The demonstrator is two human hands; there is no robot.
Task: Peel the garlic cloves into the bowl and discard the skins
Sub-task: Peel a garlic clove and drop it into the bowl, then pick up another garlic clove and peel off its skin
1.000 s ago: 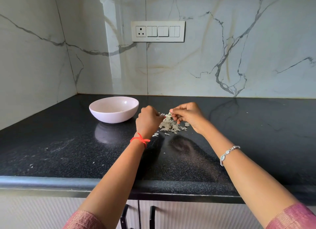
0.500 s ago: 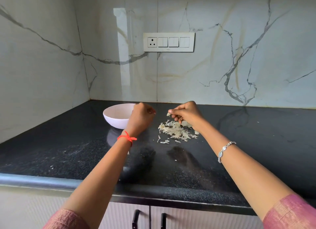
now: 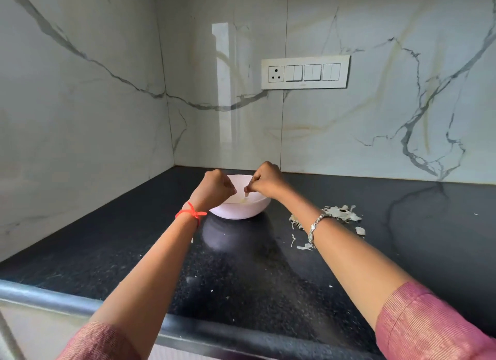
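Observation:
A white bowl stands on the black counter near the back corner. Both my hands are over it. My right hand pinches a small pale piece, seemingly a garlic clove, just above the inside of the bowl. My left hand is curled into a fist at the bowl's left rim, its back towards me, and nothing shows in its fingers. Something pale yellow lies inside the bowl. A pile of garlic skins sits on the counter to the right of the bowl, partly hidden behind my right forearm.
Loose skin scraps lie near my right wrist, with another further right. Marble walls close the counter at the back and left, with a switch panel on the back wall. The counter's front edge runs below my arms.
Both hands moved left from above the skin pile to above the bowl. My view swung left and up, so the pile now lies to the right.

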